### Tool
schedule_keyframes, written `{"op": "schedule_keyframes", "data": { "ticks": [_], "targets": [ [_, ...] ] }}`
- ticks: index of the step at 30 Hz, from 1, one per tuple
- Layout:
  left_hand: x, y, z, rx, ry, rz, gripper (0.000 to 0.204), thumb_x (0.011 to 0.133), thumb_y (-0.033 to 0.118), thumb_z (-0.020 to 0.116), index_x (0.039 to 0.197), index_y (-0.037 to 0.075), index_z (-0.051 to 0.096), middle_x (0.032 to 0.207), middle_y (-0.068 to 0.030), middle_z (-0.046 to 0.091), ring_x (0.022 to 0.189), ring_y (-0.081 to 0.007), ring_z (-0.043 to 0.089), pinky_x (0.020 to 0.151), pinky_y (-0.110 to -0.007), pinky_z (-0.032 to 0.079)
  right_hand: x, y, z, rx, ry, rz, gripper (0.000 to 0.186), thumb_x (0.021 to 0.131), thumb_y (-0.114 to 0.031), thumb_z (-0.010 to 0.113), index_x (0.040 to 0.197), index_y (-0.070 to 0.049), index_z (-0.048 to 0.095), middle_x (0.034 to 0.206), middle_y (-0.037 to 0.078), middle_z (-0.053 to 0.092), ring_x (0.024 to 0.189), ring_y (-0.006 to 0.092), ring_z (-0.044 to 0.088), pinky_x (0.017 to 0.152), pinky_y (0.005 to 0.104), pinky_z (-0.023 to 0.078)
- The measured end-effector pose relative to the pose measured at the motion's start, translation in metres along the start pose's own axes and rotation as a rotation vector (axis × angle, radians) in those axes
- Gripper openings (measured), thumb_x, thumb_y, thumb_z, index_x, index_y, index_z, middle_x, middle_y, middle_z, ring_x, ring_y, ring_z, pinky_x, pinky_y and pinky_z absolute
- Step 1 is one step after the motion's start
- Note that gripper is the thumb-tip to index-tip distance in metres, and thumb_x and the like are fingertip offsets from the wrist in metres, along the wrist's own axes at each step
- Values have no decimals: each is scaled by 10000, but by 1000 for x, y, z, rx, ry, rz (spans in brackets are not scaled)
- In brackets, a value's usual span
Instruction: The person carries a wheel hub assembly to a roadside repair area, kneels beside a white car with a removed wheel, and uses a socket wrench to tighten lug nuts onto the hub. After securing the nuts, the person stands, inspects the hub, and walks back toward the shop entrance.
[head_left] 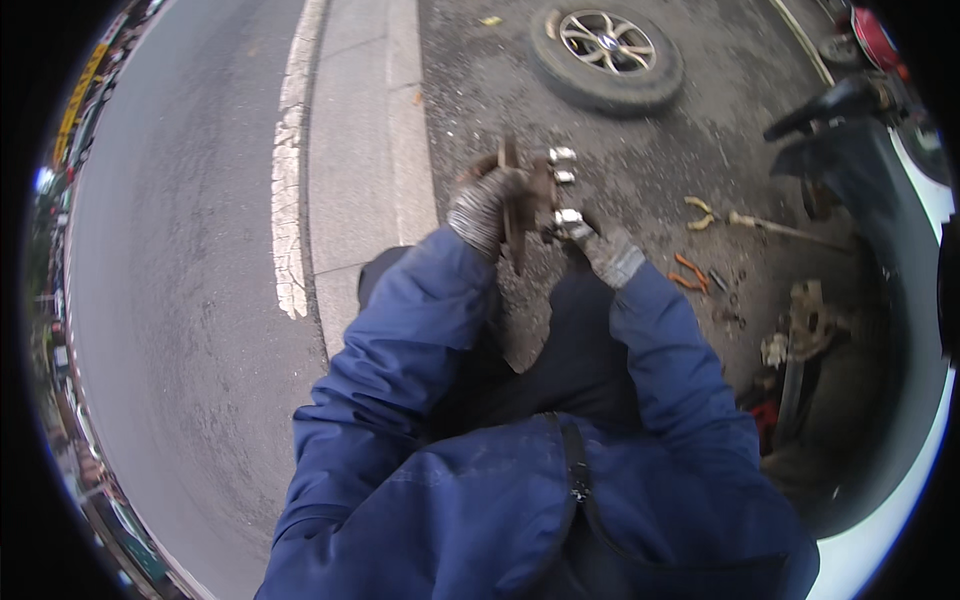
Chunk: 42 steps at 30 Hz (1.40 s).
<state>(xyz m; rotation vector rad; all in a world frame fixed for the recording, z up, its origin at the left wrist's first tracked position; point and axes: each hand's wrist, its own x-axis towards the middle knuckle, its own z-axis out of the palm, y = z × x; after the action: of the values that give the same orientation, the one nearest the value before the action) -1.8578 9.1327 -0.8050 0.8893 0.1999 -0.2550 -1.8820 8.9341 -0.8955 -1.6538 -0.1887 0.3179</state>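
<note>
Where my two hands come together ahead of my knees, a rusty metal piece (540, 188) stands between them, its flat plate upright and edge-on to me, above the asphalt (480, 50) and near that ground's left edge, which runs along a pale concrete strip (355, 130). My left hand (490, 200), in a grey knitted glove, is closed around the plate's left side, its fingertips partly hidden. Bright metal nuts (562, 155) stick out from the piece's right side, two farther from me and another nearer. My right hand (607, 250), gloved too, comes in from the right, its fingers at the nearest nut; blur keeps me from telling whether they pinch it or only touch it.

Beyond the piece, to the right, a wheel (607, 60) lies flat on the asphalt. Right of my right hand lie yellow-handled pliers (700, 213), a long rod (785, 230) and orange-handled pliers (688, 273), all near the asphalt's right edge, beside a vehicle's open wheel arch (890, 290).
</note>
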Motion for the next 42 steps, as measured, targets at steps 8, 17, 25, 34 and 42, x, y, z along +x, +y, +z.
{"op": "schedule_keyframes", "data": {
  "ticks": [8, 17, 25, 34, 42],
  "targets": [
    [-1, -1, -6, 31, 11, -43, 356, 684, 120, 582, 1005, -31, 547, 850, -114, 608, 717, -221, 605, 681, -336, 529, -2, -34, 11, 126, -4, 337, 182, 906, -150, 465, 1005, -20, 545, 702, 43, 550, 504, 113, 500, 411, 242, 435],
    [-10, 9, 2, 51, -242, -59, 427, 678, 166, 572, 1021, -75, 487, 826, -185, 579, 632, -242, 583, 597, -331, 531, -4, -13, 10, -375, 6, 124, 256, 836, -208, 522, 1001, -22, 582, 838, 159, 618, 676, 242, 601, 640, 363, 479],
    [-3, 0, 1, 59, 2, -45, 472, 703, 150, 559, 1102, -85, 466, 930, -200, 584, 779, -279, 610, 679, -373, 542, 16, 12, 30, -224, 140, 217, 299, 858, -304, 512, 866, -29, 630, 819, 213, 610, 806, 351, 593, 724, 400, 461],
    [2, 0, 3, -47, -216, -226, 507, 731, 145, 556, 1188, -32, 429, 1112, -194, 538, 976, -324, 563, 854, -421, 485, -10, -24, 14, -543, 70, 159, 212, 829, -243, 563, 887, -40, 586, 784, 184, 606, 768, 352, 592, 667, 403, 465],
    [16, -16, 16, 33, -234, -243, 559, 729, 202, 578, 1195, -56, 408, 1084, -196, 545, 959, -304, 569, 810, -385, 504, -17, 2, 19, -396, 179, 255, 268, 824, -285, 536, 846, -26, 601, 761, 192, 607, 759, 354, 595, 672, 407, 467]
  ]
}}
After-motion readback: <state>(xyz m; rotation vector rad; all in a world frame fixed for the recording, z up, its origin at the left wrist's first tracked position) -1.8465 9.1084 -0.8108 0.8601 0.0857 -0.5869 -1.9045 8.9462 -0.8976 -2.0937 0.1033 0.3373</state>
